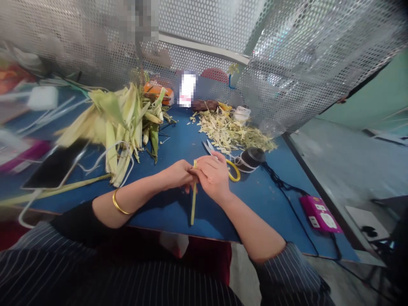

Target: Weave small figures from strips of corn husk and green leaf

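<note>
Above the blue table, my left hand (181, 174) and my right hand (213, 175) meet with their fingertips pinched together. Between them is a narrow pale-green strip of corn husk (193, 206), its lower end hanging down toward the table's front edge. A short bit of it pokes up above the fingers; the part between the fingertips is hidden. Just behind my right hand lie scissors with yellow handles (235, 171), partly covered by the hand. Beside them rests a dark spool (253, 158) with white thread.
Long corn husks (124, 123) are heaped at left, near a phone (55, 163) with a white cable. Cut husk pieces (229, 129) form a pile at the back right. A magenta box (320, 213) and black cords sit at right. Perforated metal panels (197, 51) border the back.
</note>
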Action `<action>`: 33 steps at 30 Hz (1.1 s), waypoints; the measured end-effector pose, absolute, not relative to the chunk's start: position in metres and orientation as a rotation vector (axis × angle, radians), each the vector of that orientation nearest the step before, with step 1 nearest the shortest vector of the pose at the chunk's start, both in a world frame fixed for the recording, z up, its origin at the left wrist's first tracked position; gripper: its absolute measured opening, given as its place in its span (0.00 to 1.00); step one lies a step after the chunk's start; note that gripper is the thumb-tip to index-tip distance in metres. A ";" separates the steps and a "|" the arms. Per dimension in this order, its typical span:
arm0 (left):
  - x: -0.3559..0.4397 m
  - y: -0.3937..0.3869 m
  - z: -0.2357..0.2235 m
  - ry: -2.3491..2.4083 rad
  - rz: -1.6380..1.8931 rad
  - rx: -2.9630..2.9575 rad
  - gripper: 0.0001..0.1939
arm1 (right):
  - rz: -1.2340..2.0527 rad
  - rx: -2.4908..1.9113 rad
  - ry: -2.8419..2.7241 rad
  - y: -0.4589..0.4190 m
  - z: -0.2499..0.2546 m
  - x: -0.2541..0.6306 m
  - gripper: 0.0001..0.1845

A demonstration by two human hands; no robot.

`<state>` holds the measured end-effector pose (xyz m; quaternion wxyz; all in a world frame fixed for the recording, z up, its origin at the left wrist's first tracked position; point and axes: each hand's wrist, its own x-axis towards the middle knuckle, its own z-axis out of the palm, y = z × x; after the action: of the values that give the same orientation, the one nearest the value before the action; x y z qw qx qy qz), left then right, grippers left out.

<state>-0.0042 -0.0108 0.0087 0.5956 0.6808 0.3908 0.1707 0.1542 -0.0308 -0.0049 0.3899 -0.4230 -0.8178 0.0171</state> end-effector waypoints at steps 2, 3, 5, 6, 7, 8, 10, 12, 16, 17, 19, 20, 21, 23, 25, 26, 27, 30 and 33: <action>-0.004 -0.010 0.007 0.916 0.442 1.540 0.11 | 0.025 -1.083 -2.042 -0.029 -0.001 0.157 0.08; -0.005 -0.008 0.007 0.922 0.477 1.490 0.12 | 0.019 -1.106 -1.986 -0.028 0.002 0.160 0.07; -0.006 -0.005 0.007 0.917 0.554 1.366 0.15 | 0.022 -1.185 -1.793 -0.025 0.008 0.167 0.10; -0.006 -0.002 0.007 0.909 0.594 1.304 0.17 | 0.047 -1.238 -1.661 -0.023 0.010 0.170 0.11; -0.007 0.000 0.007 0.901 0.632 1.251 0.19 | 0.108 -1.292 -1.523 -0.020 0.010 0.173 0.12; -0.007 0.001 0.007 0.897 0.661 1.207 0.21 | 0.225 -1.338 -1.390 -0.018 0.010 0.175 0.13; -0.008 0.003 0.009 0.902 0.687 1.154 0.22 | 0.597 -1.378 -1.191 -0.013 0.006 0.177 0.16; -0.007 0.002 0.009 0.924 0.680 1.162 0.20 | 1.000 -1.327 -1.109 -0.010 0.001 0.175 0.18; -0.004 -0.005 0.010 0.959 0.600 1.283 0.15 | 1.246 -1.235 -1.158 -0.012 -0.004 0.167 0.14; -0.003 -0.006 0.010 0.968 0.586 1.305 0.14 | 1.212 -1.246 -1.157 -0.013 -0.005 0.165 0.13; -0.001 -0.007 0.010 0.974 0.583 1.316 0.12 | 1.118 -1.277 -1.124 -0.015 -0.006 0.162 0.11; -0.001 -0.007 0.009 0.972 0.590 1.309 0.11 | 1.068 -1.289 -1.107 -0.015 -0.007 0.161 0.11; 0.000 -0.007 0.009 0.967 0.600 1.297 0.11 | 1.018 -1.300 -1.108 -0.015 -0.008 0.160 0.11; -0.001 -0.006 0.009 0.969 0.620 1.269 0.10 | 0.908 -1.328 -1.200 -0.015 -0.008 0.162 0.12; -0.003 -0.004 0.010 0.990 0.650 1.239 0.10 | 0.780 -1.363 -1.378 -0.014 -0.006 0.167 0.14; -0.004 -0.003 0.010 0.998 0.672 1.224 0.11 | 0.719 -1.381 -1.460 -0.014 -0.003 0.170 0.15; -0.005 -0.001 0.010 0.990 0.694 1.212 0.13 | 0.674 -1.411 -1.533 -0.014 0.000 0.173 0.17; -0.008 0.003 0.010 0.979 0.740 1.166 0.18 | 0.599 -1.543 -1.843 -0.017 0.008 0.178 0.19; -0.009 0.004 0.008 1.012 0.782 1.165 0.17 | 0.513 -1.624 -2.046 -0.025 0.013 0.172 0.17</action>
<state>-0.0088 0.0043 0.0082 0.6487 0.5127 0.4450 0.3440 0.1720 -0.0246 0.0131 0.2376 -0.5925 -0.7466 0.1871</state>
